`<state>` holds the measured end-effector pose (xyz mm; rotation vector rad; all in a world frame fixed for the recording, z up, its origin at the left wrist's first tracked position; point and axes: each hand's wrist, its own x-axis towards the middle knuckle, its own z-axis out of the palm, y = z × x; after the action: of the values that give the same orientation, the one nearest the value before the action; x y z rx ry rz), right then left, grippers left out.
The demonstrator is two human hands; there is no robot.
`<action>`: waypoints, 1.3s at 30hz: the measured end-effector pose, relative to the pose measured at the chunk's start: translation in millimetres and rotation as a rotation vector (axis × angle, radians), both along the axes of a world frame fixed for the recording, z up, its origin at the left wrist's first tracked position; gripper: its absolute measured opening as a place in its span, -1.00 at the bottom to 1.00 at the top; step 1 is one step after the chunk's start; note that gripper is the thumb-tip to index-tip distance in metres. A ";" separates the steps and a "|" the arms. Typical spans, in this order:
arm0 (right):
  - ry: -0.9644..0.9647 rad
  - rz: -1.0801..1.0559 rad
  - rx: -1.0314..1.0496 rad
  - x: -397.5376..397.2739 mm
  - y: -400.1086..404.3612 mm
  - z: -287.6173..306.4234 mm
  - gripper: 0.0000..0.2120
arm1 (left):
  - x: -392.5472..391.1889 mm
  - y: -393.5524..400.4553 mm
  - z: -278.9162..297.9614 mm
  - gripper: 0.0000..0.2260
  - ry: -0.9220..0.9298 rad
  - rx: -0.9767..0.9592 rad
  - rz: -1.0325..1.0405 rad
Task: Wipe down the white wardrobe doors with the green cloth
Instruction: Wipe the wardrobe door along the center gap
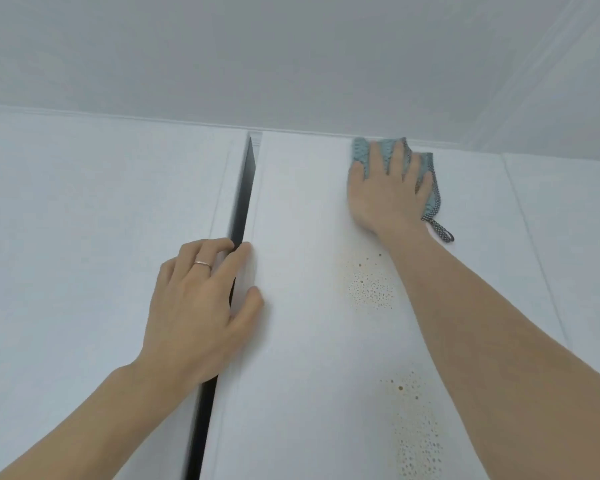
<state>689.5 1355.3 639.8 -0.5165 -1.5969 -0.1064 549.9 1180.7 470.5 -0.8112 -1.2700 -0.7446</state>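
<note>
Here, green cloth [426, 174] under flat right grip [387, 192], left grip [201, 306] curled round door edge [248, 271]

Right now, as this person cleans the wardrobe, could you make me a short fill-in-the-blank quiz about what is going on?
1. The right hand presses the ____ cloth flat against the door.
2. The left hand holds that door's ____ edge.
3. The cloth sits near the door's ____ edge.
4. A ring is on the ____ hand.

Missing words: green; left; top; left
</note>
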 end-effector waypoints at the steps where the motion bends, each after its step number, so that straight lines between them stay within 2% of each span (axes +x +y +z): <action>1: -0.023 -0.004 0.069 -4.4 -7.1 0.8 -0.45 | -0.6 -0.8 -0.9 -0.53 -0.008 0.007 -0.002; 6: -0.188 -0.006 0.307 0.4 -3.1 2.1 -0.45 | 0.7 7.0 -2.6 -0.46 -0.053 0.047 -0.004; 10: -0.219 -0.010 0.344 22.6 23.8 -0.8 -0.45 | -11.0 13.5 0.2 -0.43 -0.026 0.071 -0.061; 15: -0.127 -0.025 0.149 62.1 75.1 -3.0 -0.44 | -40.1 21.3 3.7 -0.36 0.033 0.042 -0.160; 19: -0.039 -0.032 -0.050 88.6 106.3 -2.8 -0.42 | -41.1 19.4 3.1 -0.41 0.081 0.028 -0.150; 25: 0.036 -0.032 -0.125 73.2 82.8 3.4 -0.43 | -13.9 13.2 -1.8 -0.45 0.038 0.053 -0.023; 31: -0.157 -0.021 0.226 4.3 3.8 -5.7 -0.46 | -7.2 8.0 -4.3 -0.48 0.016 0.026 0.040; 36: -0.346 -0.038 0.515 -39.1 -49.2 -51.5 -0.47 | -6.4 5.0 -1.4 -0.45 0.016 -0.005 0.064; 39: -0.399 -0.010 0.560 -30.2 -40.8 -60.5 -0.46 | -10.0 4.8 -2.4 -0.44 0.029 -0.008 0.075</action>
<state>659.3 1314.5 579.3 -0.0631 -1.8514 -0.6776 539.8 1185.5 468.1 -0.7744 -1.2709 -0.6656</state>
